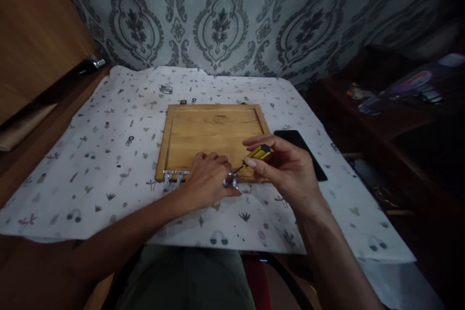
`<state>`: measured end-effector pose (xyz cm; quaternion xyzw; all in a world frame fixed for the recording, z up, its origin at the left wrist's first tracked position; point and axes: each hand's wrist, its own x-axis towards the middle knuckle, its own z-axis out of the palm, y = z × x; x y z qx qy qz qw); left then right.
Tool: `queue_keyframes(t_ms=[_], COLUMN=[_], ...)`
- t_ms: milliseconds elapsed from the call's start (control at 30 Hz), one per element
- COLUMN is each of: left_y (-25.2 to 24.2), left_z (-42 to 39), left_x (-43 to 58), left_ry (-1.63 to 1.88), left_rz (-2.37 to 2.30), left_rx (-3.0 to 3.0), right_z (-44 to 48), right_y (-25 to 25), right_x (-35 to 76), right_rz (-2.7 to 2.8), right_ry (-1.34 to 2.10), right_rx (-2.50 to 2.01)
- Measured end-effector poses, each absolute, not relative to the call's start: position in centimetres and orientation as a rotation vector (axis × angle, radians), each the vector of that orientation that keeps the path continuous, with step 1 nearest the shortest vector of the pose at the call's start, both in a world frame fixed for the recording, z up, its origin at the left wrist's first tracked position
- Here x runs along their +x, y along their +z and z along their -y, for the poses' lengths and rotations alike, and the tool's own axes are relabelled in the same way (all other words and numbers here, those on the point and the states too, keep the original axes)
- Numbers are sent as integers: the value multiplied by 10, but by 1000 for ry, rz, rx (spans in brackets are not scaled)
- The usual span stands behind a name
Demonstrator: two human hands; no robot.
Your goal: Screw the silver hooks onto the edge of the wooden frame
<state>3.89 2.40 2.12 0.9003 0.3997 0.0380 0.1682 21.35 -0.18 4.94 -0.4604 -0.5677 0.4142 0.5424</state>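
A wooden panel (212, 133) with a raised frame lies flat on a white patterned cloth (109, 155). My right hand (286, 169) is closed round a yellow-and-black screwdriver (258, 153), whose tip points down at a metal hinge (230, 182) on the panel's near edge. My left hand (207, 179) rests on the panel's near edge, fingers curled and pressing beside that hinge. Another metal hinge (172, 175) sits on the same edge, to the left of my left hand.
A black phone (303, 147) lies on the cloth right of the panel. A wooden board (36, 34) leans at the left. Dark shelving with clutter (399, 92) stands at the right. A patterned curtain (232, 14) hangs behind.
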Motion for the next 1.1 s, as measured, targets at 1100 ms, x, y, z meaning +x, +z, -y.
queue_keyframes(t_ms=[1100], left_y=[20], left_z=[-24], left_x=[39], left_ry=[108], left_rz=[-1133], left_rx=[2533], right_z=[1], right_y=[45], right_x=[208], right_rz=[1362], right_ry=[1003], right_rx=[-1100])
